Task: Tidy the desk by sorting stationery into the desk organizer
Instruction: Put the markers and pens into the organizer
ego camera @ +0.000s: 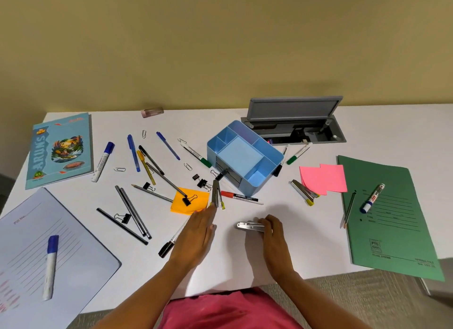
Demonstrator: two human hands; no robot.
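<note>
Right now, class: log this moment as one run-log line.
left hand: reaching stapler | right hand: holding metal stapler | organizer: looks empty | desk: cluttered

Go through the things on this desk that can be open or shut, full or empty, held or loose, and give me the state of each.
Desk organizer: upright, top compartments look empty.
Cable hatch: lid raised.
Stapler: under the right hand's fingers, on the desk.
Second stapler: at the left hand's fingertips.
Red marker: capped, loose.
Green folder: closed, flat.
Notebook: closed.
</note>
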